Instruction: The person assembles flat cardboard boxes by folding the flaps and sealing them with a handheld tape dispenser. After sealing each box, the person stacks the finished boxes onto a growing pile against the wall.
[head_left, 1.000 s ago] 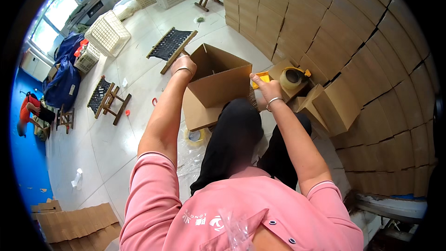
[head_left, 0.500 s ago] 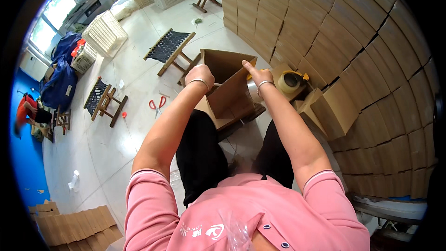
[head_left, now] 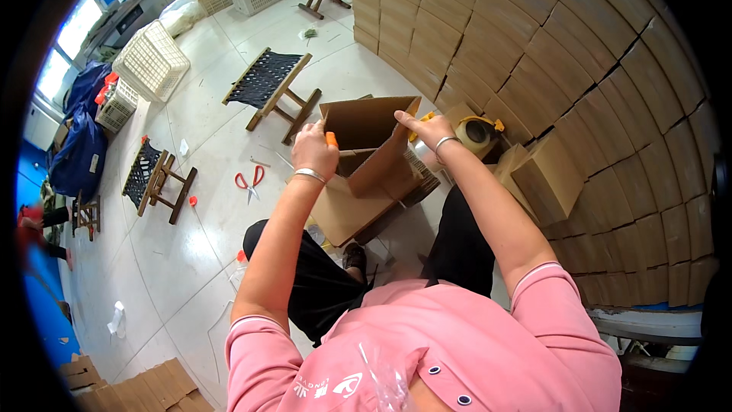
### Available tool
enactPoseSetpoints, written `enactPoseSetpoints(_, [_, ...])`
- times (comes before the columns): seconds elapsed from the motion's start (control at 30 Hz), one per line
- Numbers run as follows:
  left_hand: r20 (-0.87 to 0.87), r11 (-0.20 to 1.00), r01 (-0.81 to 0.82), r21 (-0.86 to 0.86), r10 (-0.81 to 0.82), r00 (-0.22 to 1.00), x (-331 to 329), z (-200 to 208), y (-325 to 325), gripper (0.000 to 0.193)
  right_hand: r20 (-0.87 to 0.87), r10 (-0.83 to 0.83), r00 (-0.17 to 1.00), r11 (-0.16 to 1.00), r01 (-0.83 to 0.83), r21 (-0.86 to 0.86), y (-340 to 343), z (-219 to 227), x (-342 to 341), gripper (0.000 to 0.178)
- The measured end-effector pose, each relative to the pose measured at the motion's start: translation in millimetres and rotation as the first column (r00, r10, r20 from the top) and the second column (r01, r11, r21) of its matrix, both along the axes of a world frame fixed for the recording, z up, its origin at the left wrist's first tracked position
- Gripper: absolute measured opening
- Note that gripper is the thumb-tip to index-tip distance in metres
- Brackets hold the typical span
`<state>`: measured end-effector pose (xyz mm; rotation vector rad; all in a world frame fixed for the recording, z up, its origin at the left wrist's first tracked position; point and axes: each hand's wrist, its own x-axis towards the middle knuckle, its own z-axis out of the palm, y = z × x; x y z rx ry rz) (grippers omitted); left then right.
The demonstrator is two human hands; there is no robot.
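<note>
Left hand [head_left: 315, 152] curled around orange object [head_left: 331, 140], right hand [head_left: 431, 133] gripping yellow tape dispenser [head_left: 427, 116], angular cardboard box [head_left: 380, 160] between

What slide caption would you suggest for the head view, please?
Left hand and right hand touch an open cardboard box, scissors nearby.

The left arm [head_left: 278, 244] and right arm [head_left: 499, 217] reach out in front. The left hand [head_left: 314, 151] is curled, its back facing up. The right hand [head_left: 435, 131] sticks its thumb [head_left: 404, 117] out; the rest seems bent under, mostly hidden.
</note>
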<state>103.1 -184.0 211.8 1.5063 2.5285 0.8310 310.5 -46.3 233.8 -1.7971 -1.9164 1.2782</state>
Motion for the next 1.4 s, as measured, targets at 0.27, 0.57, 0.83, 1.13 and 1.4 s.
enactPoseSetpoints(0.27, [-0.002,0.951,0.141,-0.274,-0.147,0.989,3.7,24.2,13.2,0.027,0.303,0.330,0.894,0.944,-0.303,-0.133,20.5,27.5,-22.6,0.097])
enactPoseSetpoints(0.57, [0.121,1.000,-0.026,0.009,0.025,0.992,4.6,6.8,-1.4,0.026,0.301,0.342,0.890,0.938,-0.304,-0.168,-6.2,-28.1,-13.6,0.080])
enactPoseSetpoints(0.83, [-0.164,0.777,-0.208,0.594,0.370,0.915,-2.8,-2.2,25.9,0.025,0.245,0.240,0.939,0.966,-0.255,0.032,-13.7,-52.9,2.8,0.047])
enactPoseSetpoints(1.13, [-0.315,0.875,0.004,0.485,0.171,0.934,-12.2,-51.8,9.5,0.013,-0.296,-0.094,0.951,0.996,0.085,-0.042,14.7,-68.9,60.6,0.062])
enactPoseSetpoints(1.4, [-0.640,0.942,0.065,0.330,0.172,0.749,-12.4,-35.3,21.4,0.025,-0.770,0.072,0.634,0.985,0.076,0.155,4.2,43.0,67.8,0.039])
